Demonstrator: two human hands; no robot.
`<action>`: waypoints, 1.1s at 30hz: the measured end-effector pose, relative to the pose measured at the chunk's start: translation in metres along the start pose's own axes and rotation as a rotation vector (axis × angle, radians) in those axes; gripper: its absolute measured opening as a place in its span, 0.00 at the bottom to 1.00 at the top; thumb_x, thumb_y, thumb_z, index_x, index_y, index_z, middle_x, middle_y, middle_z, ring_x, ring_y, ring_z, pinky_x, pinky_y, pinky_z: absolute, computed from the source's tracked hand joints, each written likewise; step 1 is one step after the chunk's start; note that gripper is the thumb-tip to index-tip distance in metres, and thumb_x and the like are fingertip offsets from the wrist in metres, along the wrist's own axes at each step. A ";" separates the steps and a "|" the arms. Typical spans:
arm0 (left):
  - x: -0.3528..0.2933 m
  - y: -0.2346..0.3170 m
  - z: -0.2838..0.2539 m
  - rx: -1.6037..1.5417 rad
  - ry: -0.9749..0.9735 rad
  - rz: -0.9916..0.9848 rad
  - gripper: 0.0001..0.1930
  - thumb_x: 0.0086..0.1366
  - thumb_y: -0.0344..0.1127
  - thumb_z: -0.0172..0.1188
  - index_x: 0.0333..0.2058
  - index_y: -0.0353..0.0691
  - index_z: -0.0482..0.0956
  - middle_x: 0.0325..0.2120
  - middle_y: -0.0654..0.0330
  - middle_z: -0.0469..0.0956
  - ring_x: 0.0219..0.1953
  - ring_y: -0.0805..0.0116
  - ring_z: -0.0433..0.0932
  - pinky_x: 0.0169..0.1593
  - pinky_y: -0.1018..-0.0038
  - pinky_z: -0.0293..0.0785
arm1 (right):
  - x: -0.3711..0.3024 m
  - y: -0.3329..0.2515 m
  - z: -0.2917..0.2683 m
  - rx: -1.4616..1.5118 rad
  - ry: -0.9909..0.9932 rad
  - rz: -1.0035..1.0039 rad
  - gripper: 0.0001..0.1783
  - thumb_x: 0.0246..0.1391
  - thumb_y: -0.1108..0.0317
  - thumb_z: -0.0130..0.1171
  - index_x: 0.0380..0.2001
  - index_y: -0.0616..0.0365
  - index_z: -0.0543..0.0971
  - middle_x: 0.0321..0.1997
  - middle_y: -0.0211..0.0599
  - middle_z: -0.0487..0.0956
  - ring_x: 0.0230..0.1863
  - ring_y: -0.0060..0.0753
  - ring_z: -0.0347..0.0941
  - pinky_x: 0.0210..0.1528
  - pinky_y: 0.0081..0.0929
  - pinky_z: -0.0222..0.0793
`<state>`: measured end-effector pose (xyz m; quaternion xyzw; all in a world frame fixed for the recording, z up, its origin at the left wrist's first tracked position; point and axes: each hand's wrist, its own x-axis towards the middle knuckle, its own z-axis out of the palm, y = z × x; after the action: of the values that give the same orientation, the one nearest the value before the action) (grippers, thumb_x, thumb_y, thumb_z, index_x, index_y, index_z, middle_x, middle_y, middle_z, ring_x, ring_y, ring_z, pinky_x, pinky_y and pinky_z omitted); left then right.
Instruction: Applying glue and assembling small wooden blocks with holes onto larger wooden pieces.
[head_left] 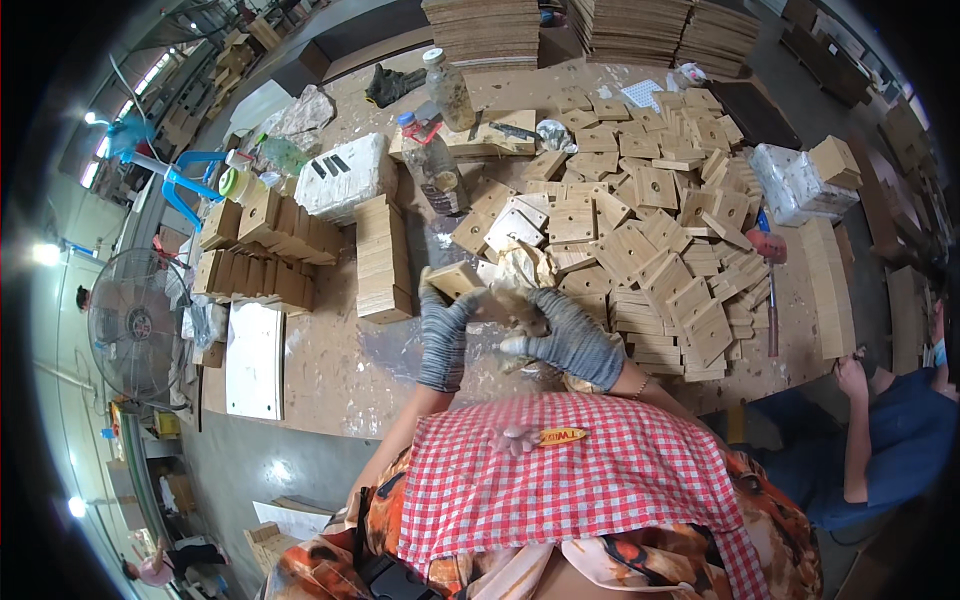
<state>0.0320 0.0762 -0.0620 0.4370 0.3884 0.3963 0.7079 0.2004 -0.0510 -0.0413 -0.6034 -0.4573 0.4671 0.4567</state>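
Observation:
My left hand (444,338), in a grey striped knit glove, is closed round a small light wooden block (455,280), held tilted above the table. My right hand (576,342), gloved alike, is beside it with its fingers curled at a blurred brownish thing (508,308), perhaps a rag; motion smears its outline. Just beyond the hands lies a crumpled cream cloth (524,266). A large heap of drilled wooden blocks (650,200) spreads over the table to the right. Left of the hands, a row of wooden blocks (382,262) stands lined up.
Several blocks are stacked (262,250) at the left, near a white wrapped package (345,180). Two bottles, one with a blue cap (430,165), stand beyond. A hammer (771,270) lies at the right, near another person's hand (852,378). A fan (138,325) is at the left.

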 end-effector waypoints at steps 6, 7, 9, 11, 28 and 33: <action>0.007 -0.006 -0.026 -0.042 -0.039 0.019 0.48 0.56 0.23 0.69 0.70 0.44 0.49 0.54 0.56 0.70 0.51 0.63 0.74 0.47 0.70 0.81 | 0.029 0.049 0.030 -0.936 -0.395 0.118 0.36 0.49 0.46 0.66 0.54 0.61 0.74 0.54 0.45 0.78 0.54 0.44 0.74 0.59 0.34 0.69; 0.007 -0.007 -0.026 -0.059 -0.041 0.014 0.48 0.55 0.23 0.70 0.70 0.44 0.49 0.55 0.56 0.70 0.52 0.63 0.74 0.48 0.70 0.80 | 0.029 0.055 0.035 -1.136 -0.363 -0.031 0.35 0.51 0.44 0.63 0.55 0.58 0.75 0.55 0.45 0.78 0.56 0.44 0.73 0.61 0.35 0.67; 0.005 -0.007 -0.024 -0.078 -0.047 -0.001 0.49 0.54 0.24 0.71 0.70 0.42 0.49 0.55 0.56 0.70 0.53 0.64 0.73 0.51 0.70 0.78 | 0.028 0.063 0.044 -1.251 -0.385 -0.051 0.33 0.53 0.42 0.59 0.55 0.53 0.76 0.57 0.43 0.77 0.60 0.44 0.71 0.63 0.36 0.64; 0.004 -0.004 -0.019 -0.077 -0.028 -0.033 0.51 0.53 0.25 0.72 0.70 0.41 0.48 0.56 0.56 0.70 0.53 0.64 0.73 0.54 0.70 0.76 | 0.027 0.068 0.050 -1.313 -0.409 -0.043 0.29 0.56 0.43 0.56 0.55 0.48 0.77 0.58 0.42 0.77 0.60 0.43 0.70 0.63 0.37 0.64; -0.030 0.038 0.050 0.631 -0.181 0.649 0.63 0.42 0.30 0.77 0.72 0.42 0.40 0.66 0.49 0.53 0.66 0.57 0.60 0.69 0.65 0.58 | -0.029 -0.039 -0.029 0.190 0.268 -0.290 0.29 0.62 0.53 0.59 0.62 0.56 0.72 0.55 0.40 0.73 0.59 0.33 0.71 0.62 0.29 0.67; -0.032 0.046 0.071 0.549 -0.228 0.641 0.62 0.43 0.28 0.75 0.71 0.41 0.40 0.64 0.49 0.56 0.64 0.59 0.62 0.66 0.66 0.63 | -0.026 -0.056 -0.023 -0.368 0.453 -0.538 0.28 0.60 0.60 0.61 0.61 0.57 0.74 0.56 0.45 0.68 0.60 0.40 0.69 0.62 0.32 0.66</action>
<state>0.0727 0.0390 0.0099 0.7483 0.2435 0.4274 0.4451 0.2123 -0.0697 0.0202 -0.6216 -0.5628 0.0960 0.5364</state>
